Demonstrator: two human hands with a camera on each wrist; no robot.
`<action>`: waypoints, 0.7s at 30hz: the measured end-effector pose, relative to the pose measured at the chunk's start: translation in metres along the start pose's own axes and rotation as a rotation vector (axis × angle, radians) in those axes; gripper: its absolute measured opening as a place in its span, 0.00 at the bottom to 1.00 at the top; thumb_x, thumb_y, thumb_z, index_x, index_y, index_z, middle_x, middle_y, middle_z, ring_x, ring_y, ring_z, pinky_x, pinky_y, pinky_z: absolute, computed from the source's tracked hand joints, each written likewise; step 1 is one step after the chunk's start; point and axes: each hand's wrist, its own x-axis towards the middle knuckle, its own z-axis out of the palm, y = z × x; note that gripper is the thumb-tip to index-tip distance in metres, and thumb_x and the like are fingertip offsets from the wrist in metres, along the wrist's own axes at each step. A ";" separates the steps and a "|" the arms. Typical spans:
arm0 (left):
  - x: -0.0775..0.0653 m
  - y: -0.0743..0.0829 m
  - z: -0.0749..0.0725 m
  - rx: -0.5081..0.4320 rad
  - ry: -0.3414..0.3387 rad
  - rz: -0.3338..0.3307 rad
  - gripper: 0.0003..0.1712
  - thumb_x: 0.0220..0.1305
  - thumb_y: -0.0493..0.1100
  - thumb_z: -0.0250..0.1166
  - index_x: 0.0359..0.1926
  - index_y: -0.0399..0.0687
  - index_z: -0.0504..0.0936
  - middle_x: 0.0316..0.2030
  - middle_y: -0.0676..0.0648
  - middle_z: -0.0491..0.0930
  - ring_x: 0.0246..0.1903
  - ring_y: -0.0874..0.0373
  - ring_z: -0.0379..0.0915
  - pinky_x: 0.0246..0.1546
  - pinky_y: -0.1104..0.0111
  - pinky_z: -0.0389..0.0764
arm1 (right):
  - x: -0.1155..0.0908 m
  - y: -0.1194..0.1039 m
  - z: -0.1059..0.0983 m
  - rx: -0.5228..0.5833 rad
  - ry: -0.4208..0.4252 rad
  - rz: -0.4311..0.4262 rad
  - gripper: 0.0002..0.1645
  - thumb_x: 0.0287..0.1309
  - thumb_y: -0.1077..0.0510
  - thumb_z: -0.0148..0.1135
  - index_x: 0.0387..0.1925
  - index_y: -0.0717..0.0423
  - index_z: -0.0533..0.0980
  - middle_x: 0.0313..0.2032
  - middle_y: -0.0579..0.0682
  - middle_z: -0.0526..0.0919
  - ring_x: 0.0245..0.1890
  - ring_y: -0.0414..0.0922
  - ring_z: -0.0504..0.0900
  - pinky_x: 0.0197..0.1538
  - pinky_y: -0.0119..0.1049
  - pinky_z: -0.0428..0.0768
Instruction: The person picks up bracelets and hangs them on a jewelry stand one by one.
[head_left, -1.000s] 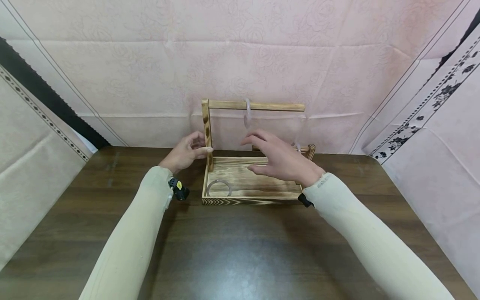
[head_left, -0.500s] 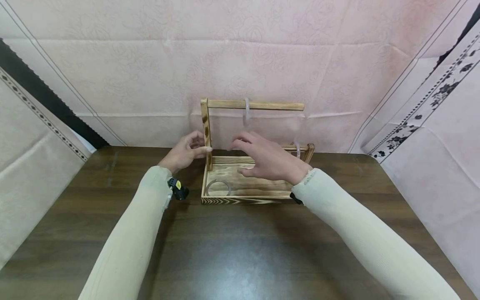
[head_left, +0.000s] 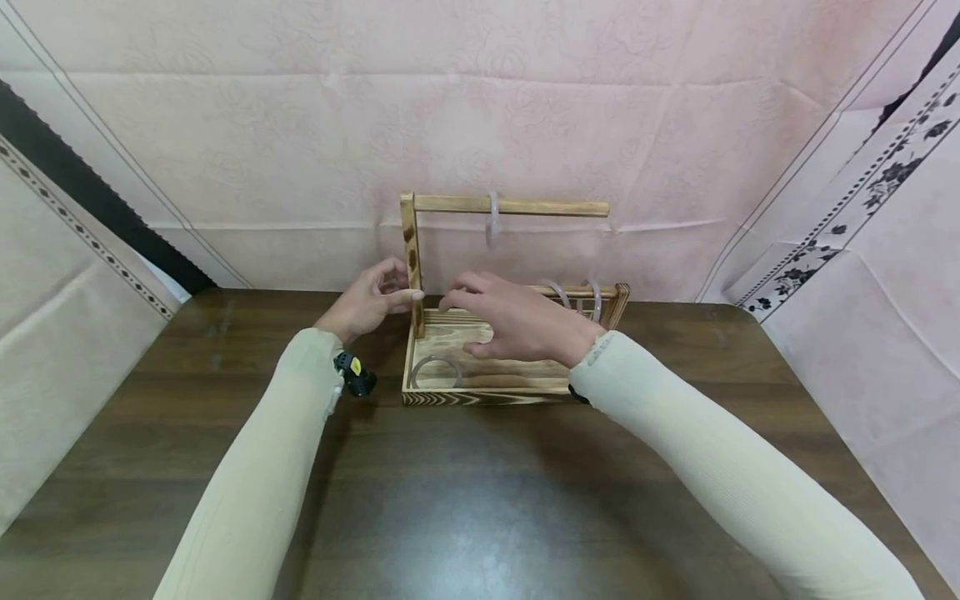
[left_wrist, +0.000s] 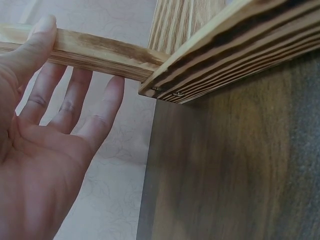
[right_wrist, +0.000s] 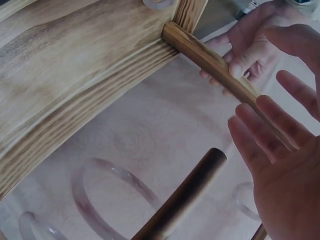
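Note:
My left hand (head_left: 369, 302) holds the left upright post (head_left: 412, 250) of a wooden bangle stand, thumb in front and fingers behind; the left wrist view shows this post (left_wrist: 110, 52) between them. My right hand (head_left: 517, 318) hovers over the stand's tray (head_left: 495, 397), fingers loosely bent, nothing in it. One pale translucent bangle (head_left: 493, 221) hangs on the top bar (head_left: 555, 207). Two more, a leaning bangle (head_left: 556, 292) and an upright bangle (head_left: 596, 298), hang on the lower bar (head_left: 537, 290), partly hidden by my right hand. Another bangle (head_left: 437, 360) lies in the tray's front left corner.
The stand sits at the far edge of a dark wooden table (head_left: 450, 500). Right behind it hangs a pale pink cloth (head_left: 480, 125), with more cloth at both sides. In the right wrist view, the lower bar's free end (right_wrist: 218, 155) sticks out near my right fingers.
My right hand has moved left across the tray, uncovering the lower bar and the bangles on it. My left hand keeps its hold on the post.

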 end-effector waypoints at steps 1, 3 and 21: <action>0.000 0.000 0.000 -0.001 0.001 0.000 0.14 0.71 0.39 0.65 0.52 0.43 0.73 0.51 0.44 0.78 0.52 0.55 0.77 0.65 0.48 0.78 | 0.001 0.000 0.001 0.000 -0.008 -0.004 0.31 0.58 0.53 0.73 0.62 0.49 0.74 0.57 0.49 0.75 0.59 0.46 0.76 0.63 0.41 0.79; 0.000 0.000 0.000 0.000 -0.003 0.003 0.14 0.71 0.39 0.65 0.53 0.43 0.72 0.50 0.44 0.77 0.52 0.55 0.77 0.65 0.48 0.78 | 0.003 -0.001 0.003 -0.002 -0.030 -0.003 0.31 0.58 0.52 0.73 0.62 0.49 0.74 0.57 0.49 0.76 0.58 0.46 0.76 0.62 0.41 0.80; 0.001 -0.002 -0.001 0.000 -0.006 -0.001 0.15 0.71 0.40 0.66 0.53 0.44 0.73 0.54 0.40 0.77 0.54 0.54 0.77 0.65 0.49 0.79 | 0.016 -0.002 0.025 -0.018 -0.234 0.049 0.28 0.60 0.50 0.72 0.60 0.48 0.76 0.61 0.49 0.74 0.63 0.47 0.74 0.68 0.42 0.76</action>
